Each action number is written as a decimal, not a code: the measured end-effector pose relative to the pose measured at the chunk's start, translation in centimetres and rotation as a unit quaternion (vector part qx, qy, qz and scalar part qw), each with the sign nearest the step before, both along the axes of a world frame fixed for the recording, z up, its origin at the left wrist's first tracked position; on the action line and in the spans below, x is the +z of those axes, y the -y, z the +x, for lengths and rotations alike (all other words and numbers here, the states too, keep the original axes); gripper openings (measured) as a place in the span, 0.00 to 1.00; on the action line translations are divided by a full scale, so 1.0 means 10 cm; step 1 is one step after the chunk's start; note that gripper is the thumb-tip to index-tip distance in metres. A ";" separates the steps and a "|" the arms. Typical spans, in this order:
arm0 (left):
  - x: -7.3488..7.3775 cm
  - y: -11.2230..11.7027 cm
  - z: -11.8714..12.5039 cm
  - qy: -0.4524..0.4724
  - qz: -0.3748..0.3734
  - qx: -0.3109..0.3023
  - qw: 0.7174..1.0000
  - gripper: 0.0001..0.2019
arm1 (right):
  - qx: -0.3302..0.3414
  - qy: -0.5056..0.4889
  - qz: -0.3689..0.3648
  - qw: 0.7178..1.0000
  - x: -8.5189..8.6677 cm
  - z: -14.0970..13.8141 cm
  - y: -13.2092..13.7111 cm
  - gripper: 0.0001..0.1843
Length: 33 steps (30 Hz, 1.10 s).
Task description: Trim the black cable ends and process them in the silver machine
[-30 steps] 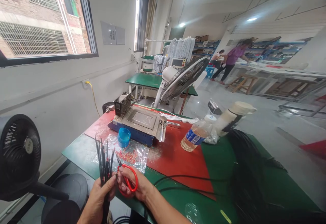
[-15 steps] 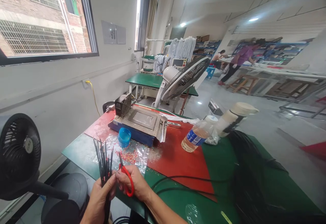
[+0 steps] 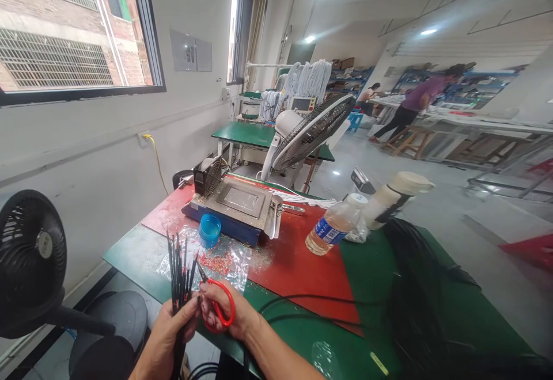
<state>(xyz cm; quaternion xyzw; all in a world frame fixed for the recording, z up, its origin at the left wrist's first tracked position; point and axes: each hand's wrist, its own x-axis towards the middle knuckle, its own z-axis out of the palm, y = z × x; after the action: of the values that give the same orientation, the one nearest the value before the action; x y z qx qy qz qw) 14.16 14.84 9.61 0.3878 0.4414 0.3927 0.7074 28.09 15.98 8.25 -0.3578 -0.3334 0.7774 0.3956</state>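
Observation:
My left hand [image 3: 175, 325] is closed round a bundle of black cables [image 3: 178, 273], whose tips stand upright with bits of red showing near the fingers. Close beside it, my right hand [image 3: 222, 308] grips red-handled scissors [image 3: 227, 305], their dark blades tilted up and to the left beside the cable ends. The fingertips of both hands nearly meet at the bundle; what lies between them is too small to make out. Behind the hands, red and yellow scraps [image 3: 218, 262] are scattered on a clear plastic sheet [image 3: 239, 268], near a blue cup [image 3: 209, 230].
A blue-based heating unit [image 3: 233, 210] with a small fan stands behind the cup. A labelled bottle [image 3: 332, 227] and a thermos [image 3: 397, 196] stand to the right. Black cables [image 3: 415, 293] heap on the green table's right side. A black fan [image 3: 32, 259] is at left.
The scissors have turned a little in my right hand, with the handle loops further right. My left hand still holds the bundle. In the background a person in purple leans further over a table.

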 end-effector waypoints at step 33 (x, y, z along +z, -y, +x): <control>0.02 -0.03 -0.08 0.007 0.005 -0.073 0.997 0.16 | 0.046 -0.020 -0.018 0.999 0.06 0.03 0.01 0.20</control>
<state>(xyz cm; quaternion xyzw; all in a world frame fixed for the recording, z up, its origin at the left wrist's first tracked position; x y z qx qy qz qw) 13.31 15.12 9.85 0.4199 0.4046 0.3448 0.7356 28.43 15.87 8.87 -0.3335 -0.3272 0.8077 0.3598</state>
